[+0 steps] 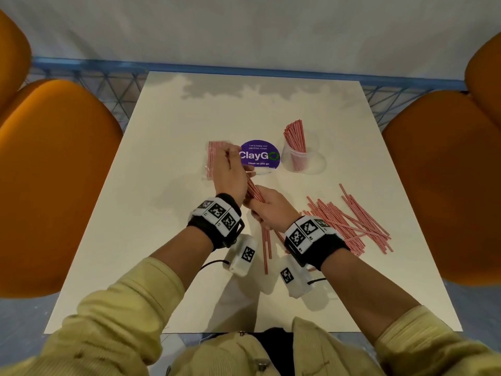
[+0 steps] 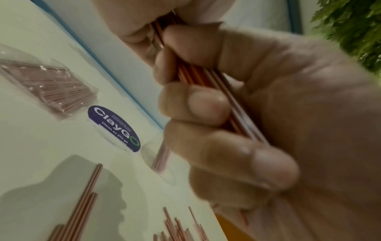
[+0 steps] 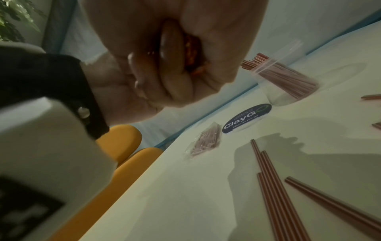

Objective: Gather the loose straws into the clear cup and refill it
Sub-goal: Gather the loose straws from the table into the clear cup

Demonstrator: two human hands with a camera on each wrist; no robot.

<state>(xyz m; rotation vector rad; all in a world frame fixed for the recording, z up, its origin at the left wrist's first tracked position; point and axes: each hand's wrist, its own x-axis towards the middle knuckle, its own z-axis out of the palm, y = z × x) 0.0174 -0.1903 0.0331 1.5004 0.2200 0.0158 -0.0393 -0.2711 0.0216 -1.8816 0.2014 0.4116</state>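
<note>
My two hands meet above the middle of the white table (image 1: 168, 147), both gripping one bundle of red-and-white striped straws (image 1: 253, 189). The left hand (image 1: 230, 172) holds its far end and the right hand (image 1: 268, 210) its near end; in the left wrist view, curled fingers (image 2: 206, 104) wrap the bundle (image 2: 206, 78). The clear cup (image 1: 311, 164) stands upright at the right of centre, partly filled with straws (image 1: 295, 139). A large loose pile of straws (image 1: 352, 226) lies to the right of my right wrist. A few more straws (image 1: 267, 245) lie between my wrists.
A sealed clear pack of straws (image 1: 215, 158) lies just beyond my left hand. A purple round "ClayGo" sticker (image 1: 259, 156) sits between the pack and the cup. Orange chairs stand at the left (image 1: 54, 185) and right (image 1: 444, 185) of the table.
</note>
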